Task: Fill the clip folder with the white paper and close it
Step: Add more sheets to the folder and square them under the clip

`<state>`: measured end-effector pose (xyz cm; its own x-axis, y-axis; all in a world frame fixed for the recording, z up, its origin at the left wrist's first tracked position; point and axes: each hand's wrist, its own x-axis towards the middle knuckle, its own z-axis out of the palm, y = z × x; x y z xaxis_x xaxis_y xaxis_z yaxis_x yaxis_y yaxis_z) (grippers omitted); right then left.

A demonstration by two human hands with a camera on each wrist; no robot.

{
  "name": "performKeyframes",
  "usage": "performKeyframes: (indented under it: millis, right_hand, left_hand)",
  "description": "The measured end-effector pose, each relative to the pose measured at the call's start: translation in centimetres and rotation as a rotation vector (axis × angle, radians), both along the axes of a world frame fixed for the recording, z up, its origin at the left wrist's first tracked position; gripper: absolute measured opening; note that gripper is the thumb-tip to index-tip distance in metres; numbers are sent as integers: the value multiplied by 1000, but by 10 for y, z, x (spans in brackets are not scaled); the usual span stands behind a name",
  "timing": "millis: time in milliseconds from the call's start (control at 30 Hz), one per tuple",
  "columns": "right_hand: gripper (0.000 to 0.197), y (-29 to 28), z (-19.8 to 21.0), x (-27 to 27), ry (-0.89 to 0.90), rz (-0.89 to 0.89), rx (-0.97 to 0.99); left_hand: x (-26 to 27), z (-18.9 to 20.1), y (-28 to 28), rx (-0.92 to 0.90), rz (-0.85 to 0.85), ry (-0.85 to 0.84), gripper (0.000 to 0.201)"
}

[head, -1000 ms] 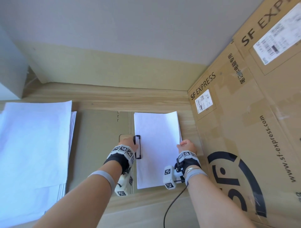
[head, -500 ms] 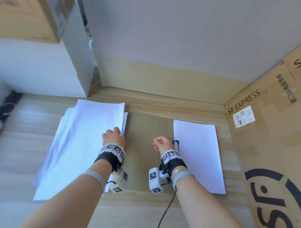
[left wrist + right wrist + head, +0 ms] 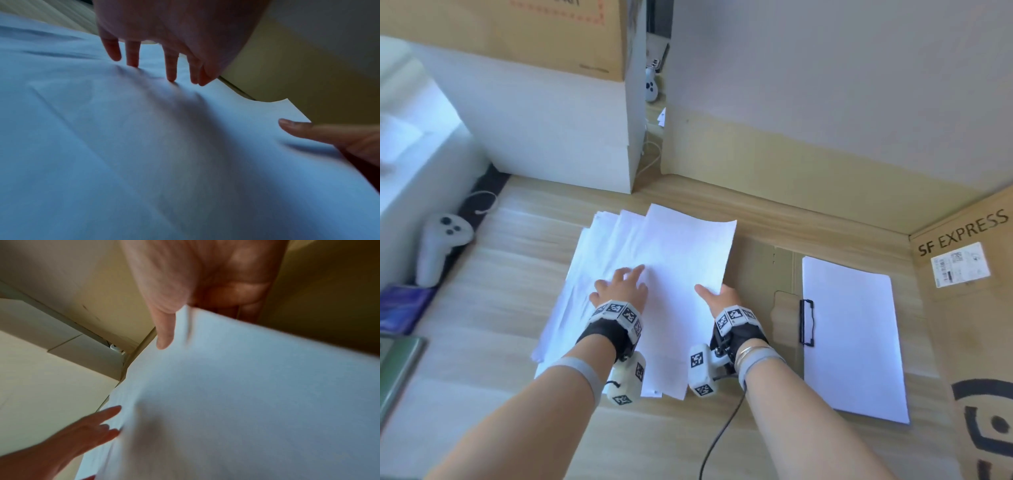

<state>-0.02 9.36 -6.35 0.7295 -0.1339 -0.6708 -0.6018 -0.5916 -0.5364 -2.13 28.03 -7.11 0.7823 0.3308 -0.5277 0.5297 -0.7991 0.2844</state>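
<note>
Here the loose stack of white paper (image 3: 654,274) lies fanned on the wooden floor (image 3: 493,308), and everything else sits relative to it. The left hand (image 3: 619,289) rests on top of the stack, fingers (image 3: 171,68) straight and spread, tips pressing the top sheet, holding nothing. The right hand (image 3: 719,296) is at the stack's right edge: in the right wrist view the thumb (image 3: 164,331) lies over the top sheet (image 3: 236,386) and the other fingers curl beneath it, so the sheet is pinched and its edge is raised off the stack. Just right of the stack lies the open clip folder (image 3: 784,274), brown, flat on the floor; its black clip (image 3: 806,322) stands along the left edge of a white sheet (image 3: 852,335) already lying in it. Further right of that is a cardboard box (image 3: 969,308) printed SF EXPRESS. Well left of the stack a white controller (image 3: 438,246) lies beside a white box (image 3: 551,130)
</note>
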Motion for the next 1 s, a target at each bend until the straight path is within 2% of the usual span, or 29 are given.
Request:
performKeyframes:
  millis: [33,67,167,267,333,467,500,567,633,733,800,900,1000]
  right_hand:
    - [53,2,4,-1,16,-7,-19]
    - [55,4,4,-2,23,-10,-36]
    - [43,6,3,-5,42,-20,-61]
    - [42,8,-2,-7,47,-73,-39]
    - [48,10,-1,-7,48,-102,-27]
    - [68,14,5,-7,33,-144,35]
    - [69,14,7,-8,48,-130,38]
    - [56,11,7,-9,49,-110,46]
    - [41,9,8,-12,28,-90,48]
    - [39,10,7,-15,19,-85,88]
    - [48,13,7,-16,27,-87,103]
    - [74,14,11,-17,95,-110,86]
    - [76,10,16,-20,155,-128,61]
  left_hand:
    - [0,2,1,6,36,-39,46]
    - [1,3,3,15,95,-74,46]
    - [-2,1,15,62,208,-82,48]
    - [-5,-1,21,57,147,-62,50]
    - [-5,-1,19,20,129,-72,51]
    - [1,0,14,-189,160,-136,53]
    - [2,0,15,-183,174,-145,53]
    - [-1,-2,21,-73,207,-123,54]
    - [-4,-3,26,-51,237,-55,56]
    - [-5,-3,27,-73,230,-41,56]
    - [-3,-1,26,-82,253,-71,56]
    - [0,-1,30,-127,338,-106,61]
    - [4,-4,37,-269,433,-90,71]
